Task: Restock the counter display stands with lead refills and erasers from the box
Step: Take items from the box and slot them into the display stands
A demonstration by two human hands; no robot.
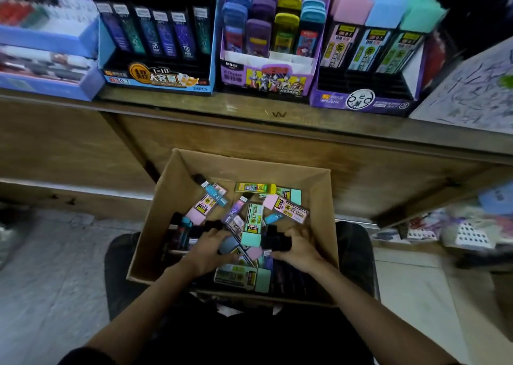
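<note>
Beyond the cardboard box [155, 226], on the table [277, 120], stand three displays. Up-left of the box a blue stand [158, 83] holds dark refill cases, straight behind it a purple stand [266, 73] holds blue, violet, yellow and teal cases, and up-right a pastel stand [361, 101] holds pink, blue and green packs. Inside the box lies a loose jumble of lead refills [254, 217]. The left hand [211, 249] rests on the heap with fingers bent, its grip unclear. The right hand [301, 249] curls round a black case [274, 241].

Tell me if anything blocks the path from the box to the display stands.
Nothing visible does: the left hand and right hand are in the open box; only air lies between it and the display stands on the counter.
</note>
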